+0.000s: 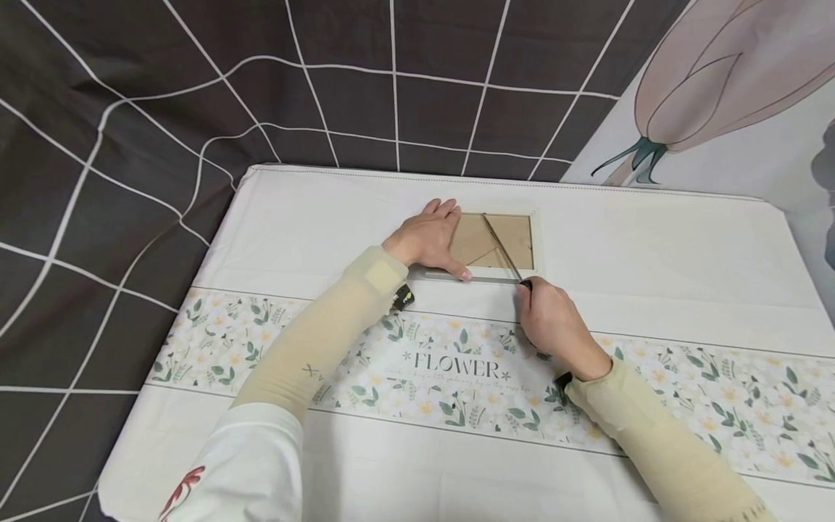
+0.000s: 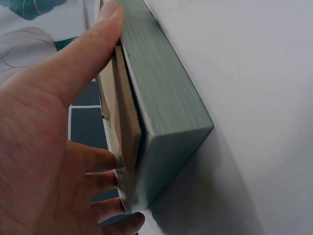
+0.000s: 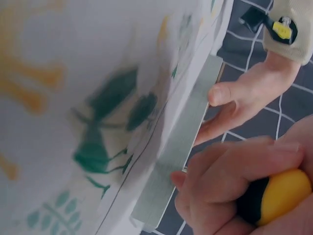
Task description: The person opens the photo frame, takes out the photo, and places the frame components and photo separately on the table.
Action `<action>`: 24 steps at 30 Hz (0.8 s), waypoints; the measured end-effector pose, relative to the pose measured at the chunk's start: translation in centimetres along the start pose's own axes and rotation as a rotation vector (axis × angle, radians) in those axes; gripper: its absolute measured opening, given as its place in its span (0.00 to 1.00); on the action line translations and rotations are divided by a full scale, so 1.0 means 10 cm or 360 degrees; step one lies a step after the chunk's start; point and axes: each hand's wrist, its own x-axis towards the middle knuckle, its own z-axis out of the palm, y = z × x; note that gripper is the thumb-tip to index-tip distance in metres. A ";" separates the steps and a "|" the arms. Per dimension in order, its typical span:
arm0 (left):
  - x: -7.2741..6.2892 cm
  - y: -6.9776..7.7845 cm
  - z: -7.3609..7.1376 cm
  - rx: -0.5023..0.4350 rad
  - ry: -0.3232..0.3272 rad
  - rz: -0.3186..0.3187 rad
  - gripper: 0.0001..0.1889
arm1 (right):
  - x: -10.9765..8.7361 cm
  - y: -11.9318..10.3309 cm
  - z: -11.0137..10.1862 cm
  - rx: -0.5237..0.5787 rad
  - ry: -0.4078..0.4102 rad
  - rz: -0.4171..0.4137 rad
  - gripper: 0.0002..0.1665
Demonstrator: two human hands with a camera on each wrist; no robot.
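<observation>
- Head view: a picture frame [image 1: 497,277] lies back side up on the cloth-covered counter [image 1: 659,246], towards its far edge and beyond the printed band lettered FLOWER [image 1: 457,364].
- Its brown backing board [image 1: 518,233] faces up inside the pale rim, with a slanting line across its near left part.
- The left hand [image 1: 427,239] rests over the left end of the frame, fingers extended towards the far side and thumb on the near edge; its grip is spread rather than clenched.
- The right hand [image 1: 557,319] has its grip curled round a screwdriver [image 1: 503,249], at the frame's near right corner. The thin shaft slants across the board, its end at the far edge of the backing.
- A dark cloth with white grid lines [image 1: 346,101] hangs behind.
- Left wrist view: the thumb lies along the frame's grey-green side, the other fingers reaching round its end. A board edge stands slightly proud of the rim.
- Right wrist view: the fingers wrap the screwdriver's yellow-and-black handle [image 3: 283,196], close beside the frame. The left thumb touches the frame's side; the shaft's end cannot be seen.
</observation>
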 end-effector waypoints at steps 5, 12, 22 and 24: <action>0.01 0.01 -0.01 0.0006 -0.0003 0.0009 0.70 | 0.01 0.01 -0.01 -0.0022 -0.0017 0.0009 0.23; 0.01 0.01 0.00 0.0004 -0.0026 -0.0018 0.71 | -0.02 0.01 0.00 -0.0003 -0.0006 -0.0013 0.23; -0.02 -0.04 0.07 -0.0075 0.0004 0.0017 0.70 | -0.16 0.14 -0.09 0.0084 0.0047 -0.0022 0.25; -0.03 -0.03 0.07 -0.0090 0.0014 0.0036 0.70 | -0.20 0.20 -0.12 0.0099 0.0076 -0.0030 0.26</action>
